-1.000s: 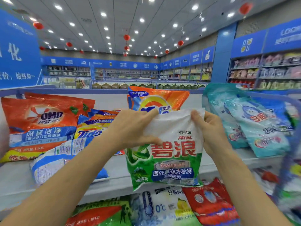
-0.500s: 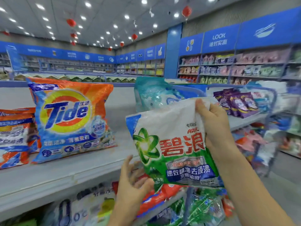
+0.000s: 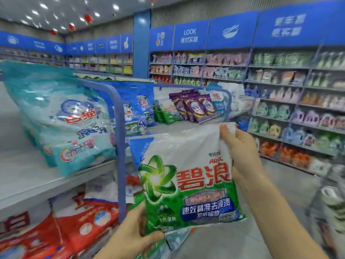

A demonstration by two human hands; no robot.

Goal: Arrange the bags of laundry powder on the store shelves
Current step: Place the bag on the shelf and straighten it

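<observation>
I hold a green and white Ariel bag of laundry powder (image 3: 188, 182) upright in front of me, off the shelf. My right hand (image 3: 242, 154) grips its top right corner and right edge. My left hand (image 3: 134, 232) holds its bottom left corner, thumb on the front. Behind it to the left, a large teal bag (image 3: 67, 120) leans on the grey top shelf (image 3: 28, 180). Red bags (image 3: 84, 217) lie on the shelf below. Past a blue shelf divider bar (image 3: 120, 131), more bags stand: blue bags (image 3: 138, 109), green bags (image 3: 166, 114) and purple bags (image 3: 194, 105).
An aisle with grey floor (image 3: 261, 212) runs along on the right. Wall shelving (image 3: 298, 101) with bottles and packs lines its far side under blue signs. A blurred wire rack or cart (image 3: 334, 202) stands at the right edge.
My view has swung right along the shelf; the Tide bag has left the view. The Ariel bag moved with me, and my left hand now grips its bottom corner.
</observation>
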